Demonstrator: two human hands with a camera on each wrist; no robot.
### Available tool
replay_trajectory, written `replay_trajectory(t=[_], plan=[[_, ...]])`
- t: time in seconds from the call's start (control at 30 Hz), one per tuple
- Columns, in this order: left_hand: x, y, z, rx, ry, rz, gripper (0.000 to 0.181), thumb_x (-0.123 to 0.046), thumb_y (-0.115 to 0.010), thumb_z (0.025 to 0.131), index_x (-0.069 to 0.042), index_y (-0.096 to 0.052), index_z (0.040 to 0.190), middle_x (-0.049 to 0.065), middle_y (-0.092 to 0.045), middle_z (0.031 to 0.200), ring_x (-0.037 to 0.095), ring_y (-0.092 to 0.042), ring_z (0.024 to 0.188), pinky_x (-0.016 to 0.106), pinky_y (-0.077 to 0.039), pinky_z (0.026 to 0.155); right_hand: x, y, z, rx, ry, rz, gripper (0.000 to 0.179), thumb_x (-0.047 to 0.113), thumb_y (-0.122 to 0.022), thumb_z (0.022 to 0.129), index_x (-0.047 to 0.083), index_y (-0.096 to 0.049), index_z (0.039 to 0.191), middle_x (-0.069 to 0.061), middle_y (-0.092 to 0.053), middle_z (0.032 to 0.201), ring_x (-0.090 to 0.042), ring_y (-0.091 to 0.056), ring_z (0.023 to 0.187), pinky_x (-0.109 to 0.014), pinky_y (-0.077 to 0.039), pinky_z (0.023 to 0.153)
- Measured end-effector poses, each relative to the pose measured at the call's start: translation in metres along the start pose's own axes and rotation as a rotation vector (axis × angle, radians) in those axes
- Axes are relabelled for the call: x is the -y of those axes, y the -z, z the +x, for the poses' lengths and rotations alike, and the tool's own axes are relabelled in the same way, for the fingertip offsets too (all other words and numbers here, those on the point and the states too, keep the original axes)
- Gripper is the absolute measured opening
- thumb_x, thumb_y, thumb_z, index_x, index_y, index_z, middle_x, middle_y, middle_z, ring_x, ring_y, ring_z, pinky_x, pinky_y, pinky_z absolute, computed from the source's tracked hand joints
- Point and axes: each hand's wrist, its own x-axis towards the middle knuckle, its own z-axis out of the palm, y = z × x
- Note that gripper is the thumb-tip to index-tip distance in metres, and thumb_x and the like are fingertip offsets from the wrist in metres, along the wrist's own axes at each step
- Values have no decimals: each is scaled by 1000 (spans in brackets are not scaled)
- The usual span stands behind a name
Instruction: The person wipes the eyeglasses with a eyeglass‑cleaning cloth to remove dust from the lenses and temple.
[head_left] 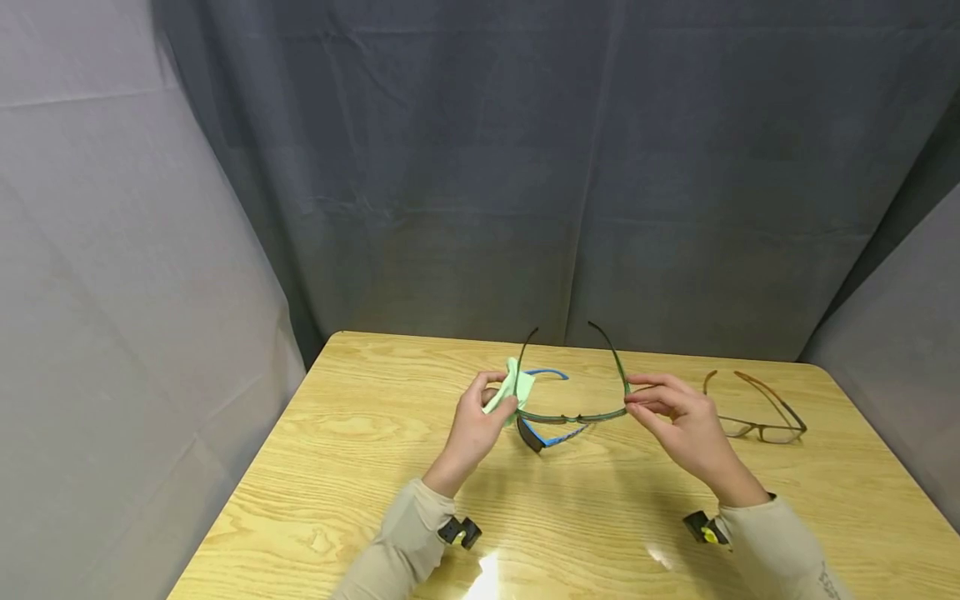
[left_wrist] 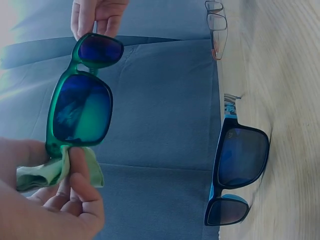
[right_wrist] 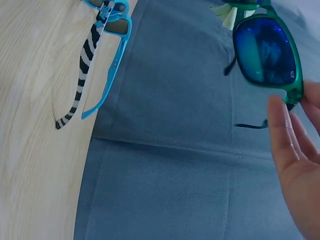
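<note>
Green sunglasses [left_wrist: 82,107] are held up between both hands, over a wood-grained surface [head_left: 337,450] before a grey curtain [head_left: 480,183]. Two more pairs lie there: blue sunglasses [left_wrist: 242,157] beneath the left hand [head_left: 471,421], clear glasses [head_left: 780,434] beyond the right hand [head_left: 686,429]. Each hand pinches one corner, the left also gripping one light-green cloth [head_left: 525,386].

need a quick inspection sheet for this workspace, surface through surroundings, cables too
Surface: wood-grain table, glare spots near the person
Job's things: green sunglasses, raised off the table, arms unfolded; pale green cloth at their left end
Clutter: blue sunglasses on the table, one arm striped; clear-lens glasses on the table, at right
Grips: left grip pinches cloth and frame; right grip pinches the frame's other end
Cables: nothing seen
Surroundings: dark curtain behind, paler curtains at both sides
</note>
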Motion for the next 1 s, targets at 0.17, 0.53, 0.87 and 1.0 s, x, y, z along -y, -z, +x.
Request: replay_trajectory(t=[0.17,0.53,0.87,1.0], plan=[[1,-3,-1,-21,-21,8,38,-1,-55,91,6,-47,127,23,-63,105,27,-62,93,30,-52,78,3,0,-2,-7,-146,85,23,-15,-69,76,-1,-66,95,-17,-59,111,-6,-61,91,-15,-51,74],[-1,-7,-3,-41,-91,63,39,-1,-54,93,9,-48,130,24,-58,118,31,-57,108,34,-49,90,10,6,0,54,-366,211,45,-2,-66,85,-8,-51,127,-19,-58,109,-6,-60,91,-17,-51,77],[1,-8,-2,-69,-163,86,37,0,-54,93,11,-49,128,25,-58,119,32,-57,109,34,-48,91,10,5,0,124,-397,92,38,8,-65,89,-3,-58,125,-13,-62,98,-7,-60,80,-21,-52,67],[-1,-9,-3,-73,-163,92,37,0,-54,94,11,-48,129,25,-57,119,32,-57,109,33,-49,91,11,6,-1,172,-410,76,29,14,-61,92,2,-62,119,-10,-62,92,-11,-61,74,-26,-51,61]])
